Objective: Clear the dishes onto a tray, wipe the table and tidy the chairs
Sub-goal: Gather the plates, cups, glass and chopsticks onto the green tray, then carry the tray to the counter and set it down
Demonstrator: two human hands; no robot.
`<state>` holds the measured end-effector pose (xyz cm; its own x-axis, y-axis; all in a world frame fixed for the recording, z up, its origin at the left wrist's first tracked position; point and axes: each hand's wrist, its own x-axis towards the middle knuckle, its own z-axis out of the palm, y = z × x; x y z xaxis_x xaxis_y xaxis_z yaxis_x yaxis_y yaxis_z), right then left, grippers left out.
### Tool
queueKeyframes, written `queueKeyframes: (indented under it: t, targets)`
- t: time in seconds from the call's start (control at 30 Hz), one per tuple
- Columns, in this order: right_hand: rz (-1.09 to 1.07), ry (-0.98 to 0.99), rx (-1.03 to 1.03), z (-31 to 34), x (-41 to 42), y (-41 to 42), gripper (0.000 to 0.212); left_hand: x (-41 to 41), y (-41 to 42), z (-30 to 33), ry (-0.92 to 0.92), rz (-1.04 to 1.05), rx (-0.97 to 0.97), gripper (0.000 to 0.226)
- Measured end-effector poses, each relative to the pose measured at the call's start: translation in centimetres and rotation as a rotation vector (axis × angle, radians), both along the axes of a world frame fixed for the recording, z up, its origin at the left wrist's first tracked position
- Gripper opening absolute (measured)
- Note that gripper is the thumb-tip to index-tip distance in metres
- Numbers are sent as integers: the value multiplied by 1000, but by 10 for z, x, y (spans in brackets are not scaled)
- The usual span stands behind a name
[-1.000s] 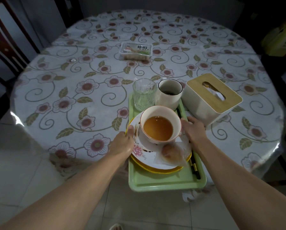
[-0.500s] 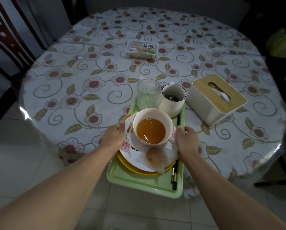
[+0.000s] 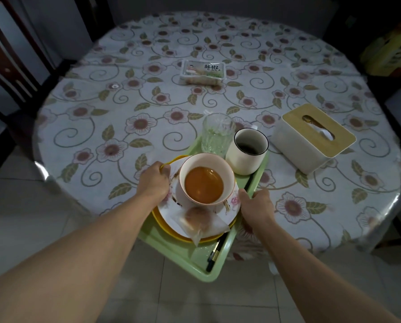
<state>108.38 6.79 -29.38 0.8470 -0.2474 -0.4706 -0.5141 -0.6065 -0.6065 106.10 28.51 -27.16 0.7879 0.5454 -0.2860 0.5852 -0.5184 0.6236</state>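
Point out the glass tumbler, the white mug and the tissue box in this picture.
glass tumbler [image 3: 218, 134]: head view, on its clear patterned side wall.
white mug [image 3: 242, 160]: head view, on its outer white wall.
tissue box [image 3: 295, 145]: head view, on its white near side.

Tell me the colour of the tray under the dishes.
Pale green tray, seen clearest in the head view.
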Motion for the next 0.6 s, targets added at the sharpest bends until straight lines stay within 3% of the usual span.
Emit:
queueKeyframes:
  t: [0.17,0.3,0.4,0.6]
  targets:
    - [62,42,-51,1,6,-2,55,0,0,3,46,-15,6,37]
    - [215,27,-154,18,18,-15,33,-2,3,4,95,27,16,40]
    - [214,-50,-170,33,37,-26,17,-12,2,7,97,158,50,42]
    - [291,-177,-122,45,87,-37,38,-38,-8,11,141,403,49,57]
